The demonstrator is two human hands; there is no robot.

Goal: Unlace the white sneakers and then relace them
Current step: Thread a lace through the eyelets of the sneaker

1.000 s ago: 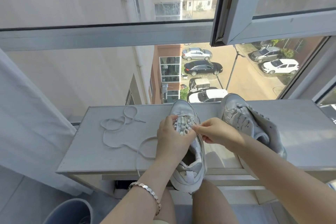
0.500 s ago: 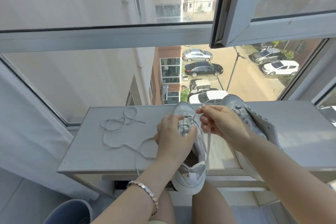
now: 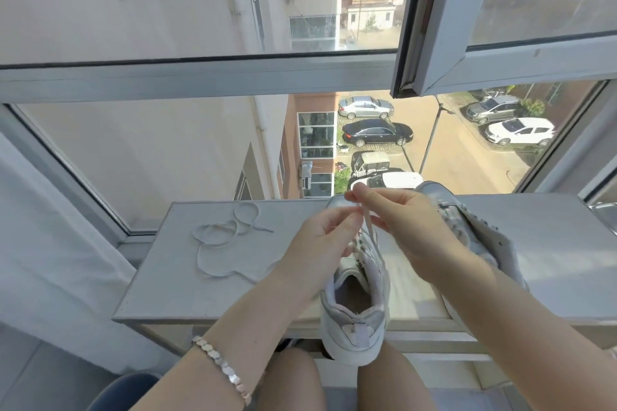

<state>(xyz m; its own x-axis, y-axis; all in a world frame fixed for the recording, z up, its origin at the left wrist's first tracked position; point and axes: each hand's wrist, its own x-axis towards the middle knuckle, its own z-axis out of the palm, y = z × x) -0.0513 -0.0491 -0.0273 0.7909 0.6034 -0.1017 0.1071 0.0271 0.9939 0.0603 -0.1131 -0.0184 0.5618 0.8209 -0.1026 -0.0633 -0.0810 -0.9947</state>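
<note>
A white sneaker [image 3: 355, 314] lies on the grey ledge [image 3: 187, 284] with its heel hanging over the front edge toward me. My right hand [image 3: 405, 227] pinches a white lace [image 3: 371, 237] and holds it taut above the sneaker's eyelets. My left hand [image 3: 322, 243] is just left of it, fingers pinching the same lace near the top. A second white sneaker [image 3: 480, 237] lies to the right, partly hidden behind my right forearm. A loose white lace [image 3: 220, 237] lies coiled on the ledge to the left.
A large window stands directly behind the ledge, with an open sash [image 3: 434, 43] overhead on the right. A white curtain [image 3: 50, 243] hangs at the left. A dark round bin [image 3: 123, 390] is on the floor at lower left. My knees are under the sneaker's heel.
My right hand has risen from the eyelets, drawing the lace up and taut. My left hand has lifted off the sneaker's tongue and now pinches the lace too.
</note>
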